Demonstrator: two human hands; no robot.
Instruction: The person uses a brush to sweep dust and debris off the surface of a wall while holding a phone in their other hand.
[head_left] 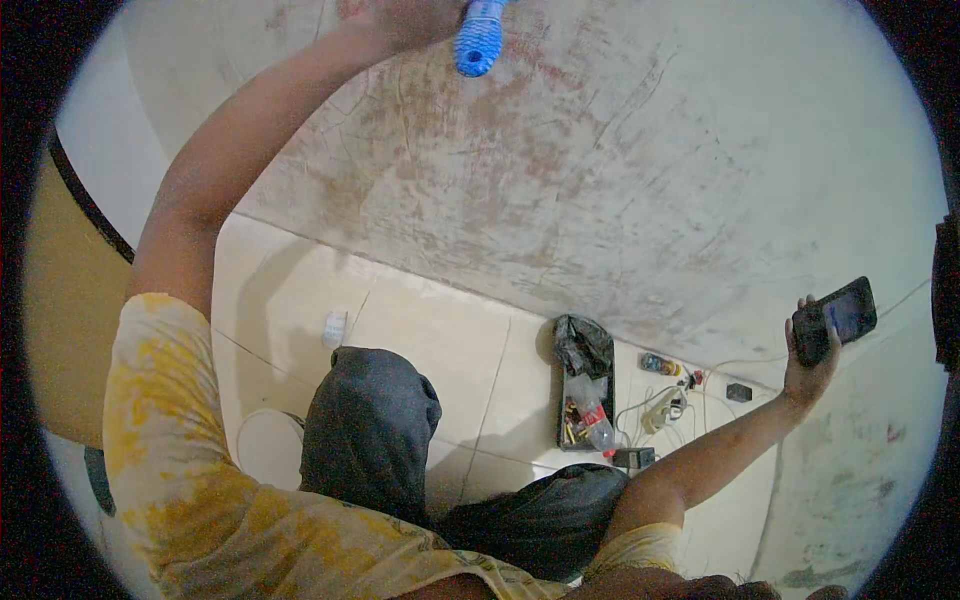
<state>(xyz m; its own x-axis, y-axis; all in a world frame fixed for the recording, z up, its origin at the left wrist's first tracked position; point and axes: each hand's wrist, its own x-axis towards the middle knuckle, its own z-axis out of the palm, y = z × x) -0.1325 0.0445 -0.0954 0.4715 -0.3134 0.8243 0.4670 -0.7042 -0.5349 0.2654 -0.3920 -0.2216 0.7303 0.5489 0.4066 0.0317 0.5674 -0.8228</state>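
Note:
My left hand [425, 20] is raised at the top edge, against the stained wall. A tool's blue textured handle [478, 48], with a hole in its end, sticks down out of its grip. The working end of that tool and most of my fingers lie beyond the picture. Out to the right, my right hand [812, 362] is closed round a dark smartphone [848, 318], held tilted.
Below the wall, a black tray [560, 420] on the tiled floor holds a black plastic bag [583, 345], a clear bottle and small items. Beside it lie cables, a small bottle [658, 364] and a black adapter [633, 457]. A whitish cup-like object [335, 328] stands past my knee.

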